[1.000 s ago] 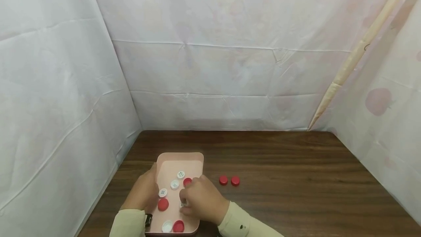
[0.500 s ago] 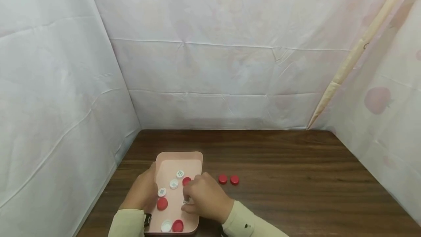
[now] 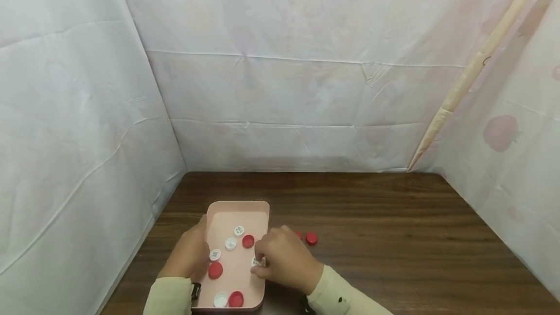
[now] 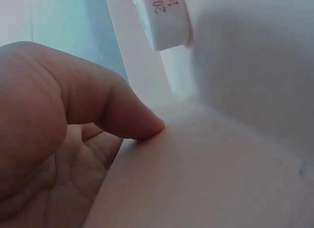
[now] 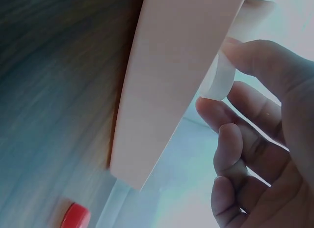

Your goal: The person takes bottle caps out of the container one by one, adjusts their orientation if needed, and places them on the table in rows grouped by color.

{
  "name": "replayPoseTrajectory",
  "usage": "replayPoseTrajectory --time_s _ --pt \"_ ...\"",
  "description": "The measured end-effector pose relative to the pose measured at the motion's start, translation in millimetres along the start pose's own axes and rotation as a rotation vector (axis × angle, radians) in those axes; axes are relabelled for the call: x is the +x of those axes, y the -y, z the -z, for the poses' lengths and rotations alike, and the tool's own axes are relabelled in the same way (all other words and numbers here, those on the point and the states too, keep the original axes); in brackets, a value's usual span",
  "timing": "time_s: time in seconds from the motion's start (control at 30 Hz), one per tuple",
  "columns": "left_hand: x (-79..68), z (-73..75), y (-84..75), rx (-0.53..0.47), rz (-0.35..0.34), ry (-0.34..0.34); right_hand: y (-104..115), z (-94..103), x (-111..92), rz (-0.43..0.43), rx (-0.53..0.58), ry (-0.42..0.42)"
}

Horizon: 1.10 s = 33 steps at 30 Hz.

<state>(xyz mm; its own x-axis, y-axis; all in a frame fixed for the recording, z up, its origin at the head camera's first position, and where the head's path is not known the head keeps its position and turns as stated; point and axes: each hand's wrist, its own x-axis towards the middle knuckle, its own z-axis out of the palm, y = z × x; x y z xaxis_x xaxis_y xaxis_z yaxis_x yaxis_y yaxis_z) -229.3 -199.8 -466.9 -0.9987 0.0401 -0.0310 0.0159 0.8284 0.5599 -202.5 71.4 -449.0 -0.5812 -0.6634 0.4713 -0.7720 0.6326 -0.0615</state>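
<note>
My left hand grips the left wall of a pink tray; in the left wrist view its thumb presses the wall. My right hand pinches a white bottle cap between thumb and fingertips, close over the tray's right rim. Its printed top faces up in the head view. Inside the tray lie several caps: white ones with printed tops, a red cap near my left hand, another red cap near the right wall, and two hollow-side-up caps at the near end, one white, one red.
Two red caps sit on the dark wooden table right of the tray; one red cap shows fully, the other is partly behind my right hand. White cloth walls enclose the table at the back and sides.
My right hand has moved to the right with the white bottle cap, from over the tray's middle to its right rim. The left hand keeps its grip on the tray.
</note>
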Motion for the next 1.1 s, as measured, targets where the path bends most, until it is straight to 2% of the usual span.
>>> replayPoseTrajectory --time_s 0.33,0.7,1.1 --pt "0.4 4.2 -0.4 0.025 0.01 0.012 -10.4 8.4 -10.2 -0.032 0.006 -0.01" --pt "0.3 0.2 -0.4 -0.001 0.037 0.026 -23.1 7.3 -24.5 -0.039 -0.048 -0.053" --pt "0.6 0.8 -0.3 0.013 0.025 0.015 -32.1 7.3 -33.1 -0.081 -0.098 -0.059"
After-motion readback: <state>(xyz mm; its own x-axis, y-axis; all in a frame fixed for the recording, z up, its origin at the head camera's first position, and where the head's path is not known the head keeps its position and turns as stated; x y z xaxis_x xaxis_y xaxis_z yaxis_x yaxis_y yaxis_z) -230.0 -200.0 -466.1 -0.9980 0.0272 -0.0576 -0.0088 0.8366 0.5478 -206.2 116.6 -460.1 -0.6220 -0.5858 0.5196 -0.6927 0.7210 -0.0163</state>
